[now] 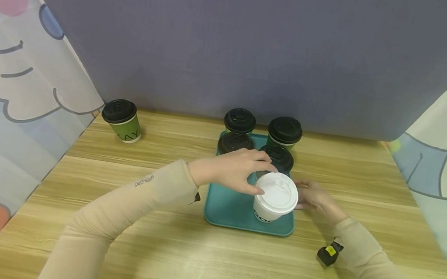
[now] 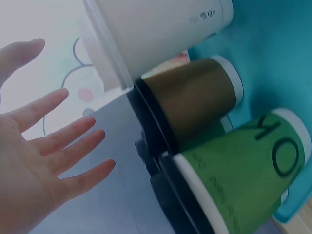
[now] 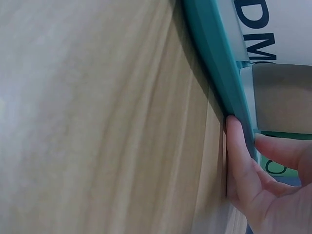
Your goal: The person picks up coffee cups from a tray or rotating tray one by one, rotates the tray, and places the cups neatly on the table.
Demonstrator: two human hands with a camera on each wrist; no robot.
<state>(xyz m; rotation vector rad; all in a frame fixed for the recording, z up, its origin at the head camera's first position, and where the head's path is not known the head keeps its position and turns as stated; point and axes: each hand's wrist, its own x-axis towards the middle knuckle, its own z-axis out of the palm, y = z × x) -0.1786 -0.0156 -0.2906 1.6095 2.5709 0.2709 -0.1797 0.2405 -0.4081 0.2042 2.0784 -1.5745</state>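
A teal tray (image 1: 225,209) bears several lidded paper cups. At its near right corner stands a cup with a white lid (image 1: 277,192). My left hand (image 1: 239,170) is over the tray beside that lid. Its fingers are spread and hold nothing in the left wrist view, apart from the white cup (image 2: 165,36). With thumb and fingers, my right hand (image 3: 268,180) pinches the tray's right rim. Behind the white cup are black-lidded cups, among them a brown cup (image 2: 197,100) and a green cup (image 2: 243,170).
A separate green cup with a black lid (image 1: 123,119) stands at the table's back left. The wooden table (image 1: 204,267) meets a grey panel (image 1: 238,40) at the back. Printed cloth hangs on both sides.
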